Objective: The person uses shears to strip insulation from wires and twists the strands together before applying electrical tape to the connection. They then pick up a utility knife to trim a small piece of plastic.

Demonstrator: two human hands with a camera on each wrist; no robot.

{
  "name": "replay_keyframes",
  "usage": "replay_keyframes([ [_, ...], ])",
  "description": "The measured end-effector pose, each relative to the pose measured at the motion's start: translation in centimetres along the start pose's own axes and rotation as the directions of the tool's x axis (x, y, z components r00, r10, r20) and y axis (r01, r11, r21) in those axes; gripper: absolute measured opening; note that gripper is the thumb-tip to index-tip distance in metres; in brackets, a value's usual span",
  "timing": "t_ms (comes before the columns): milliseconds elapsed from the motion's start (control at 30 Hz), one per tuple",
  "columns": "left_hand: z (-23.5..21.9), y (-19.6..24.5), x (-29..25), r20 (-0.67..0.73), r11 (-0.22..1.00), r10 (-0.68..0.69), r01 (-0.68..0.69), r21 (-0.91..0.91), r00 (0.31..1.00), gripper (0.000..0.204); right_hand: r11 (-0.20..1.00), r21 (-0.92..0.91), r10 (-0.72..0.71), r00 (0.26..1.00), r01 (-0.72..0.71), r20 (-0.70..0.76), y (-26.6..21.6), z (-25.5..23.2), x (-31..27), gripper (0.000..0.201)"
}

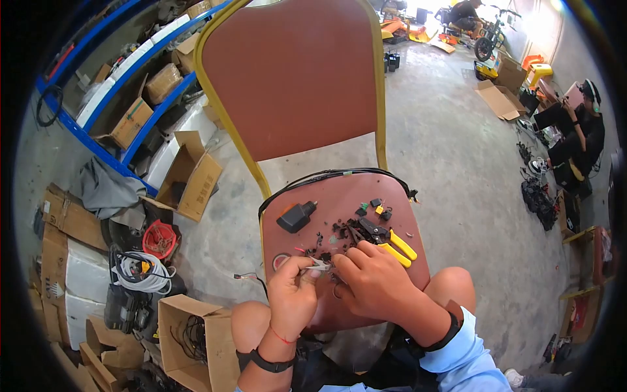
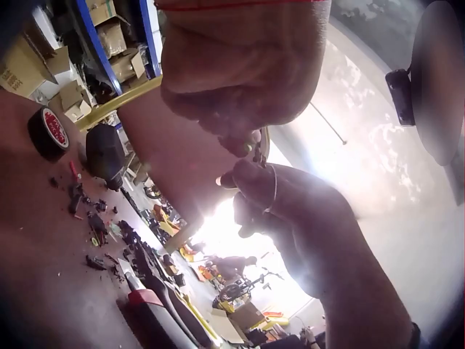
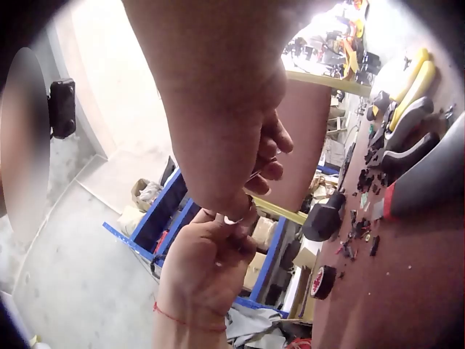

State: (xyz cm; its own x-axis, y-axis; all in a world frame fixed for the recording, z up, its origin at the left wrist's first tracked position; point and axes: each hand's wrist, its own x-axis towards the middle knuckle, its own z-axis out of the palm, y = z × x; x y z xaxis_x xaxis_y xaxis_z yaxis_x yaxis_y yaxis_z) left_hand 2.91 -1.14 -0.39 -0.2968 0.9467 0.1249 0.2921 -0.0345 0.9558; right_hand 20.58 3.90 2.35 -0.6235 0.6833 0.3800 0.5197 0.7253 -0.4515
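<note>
Pinching one small connector (image 1: 320,264), left hand (image 1: 292,295) and right hand (image 1: 373,279) fingertip-to-fingertip.

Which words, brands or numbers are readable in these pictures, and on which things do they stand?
No text can be read.
Cardboard boxes: printed marks, too small and blurred.
Roll of tape: red label, print blurred.
Black charger: no readable marking.
Yellow-handled pliers: no readable brand.

Chair seat (image 1: 392,258) with pliers (image 1: 385,240), adapter (image 1: 296,216)
</note>
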Motion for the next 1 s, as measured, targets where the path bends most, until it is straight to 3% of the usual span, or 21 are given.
replay_keyframes([
  [233, 0.1, 0.6, -0.1, 0.02, 0.994, -0.016, 0.018, -0.109, 1.0, 0.007, 1.0, -0.012, -0.014, 1.0, 0.014, 0.0, 0.1, 0.1, -0.2, 0.027],
  [333, 0.0, 0.3, 0.0, 0.03, 0.99, -0.02, 0.024, -0.138, 0.999, 0.007, 0.999, 0.001, -0.036, 0.999, 0.036, -0.039, 0.7, 0.8, -0.4, 0.038],
  [467, 0.4, -0.9, 0.1, 0.021, 0.975, -0.044, 0.047, -0.217, 0.999, 0.007, 0.999, -0.02, -0.036, 0.997, 0.034, -0.073, 1.3, 1.8, -0.4, 0.026],
  [633, 0.5, -1.5, 0.3, -0.002, 0.998, 0.01, -0.01, -0.065, 1.0, 0.008, 0.999, 0.032, -0.008, 1.0, 0.009, -0.021, 1.2, 1.2, -0.2, 0.031],
  [767, 0.3, -1.4, 0.1, -0.008, 0.99, 0.077, -0.076, 0.115, 0.997, 0.011, 1.0, 0.006, -0.002, 1.0, 0.002, 0.014, 1.4, 1.0, -0.4, 0.048],
  [1000, 0.5, -0.6, 0.2, 0.003, 0.977, 0.118, -0.116, 0.177, 0.993, 0.009, 1.0, -0.008, 0.02, 0.999, -0.019, 0.042, 1.0, 0.5, -0.4, 0.055],
])
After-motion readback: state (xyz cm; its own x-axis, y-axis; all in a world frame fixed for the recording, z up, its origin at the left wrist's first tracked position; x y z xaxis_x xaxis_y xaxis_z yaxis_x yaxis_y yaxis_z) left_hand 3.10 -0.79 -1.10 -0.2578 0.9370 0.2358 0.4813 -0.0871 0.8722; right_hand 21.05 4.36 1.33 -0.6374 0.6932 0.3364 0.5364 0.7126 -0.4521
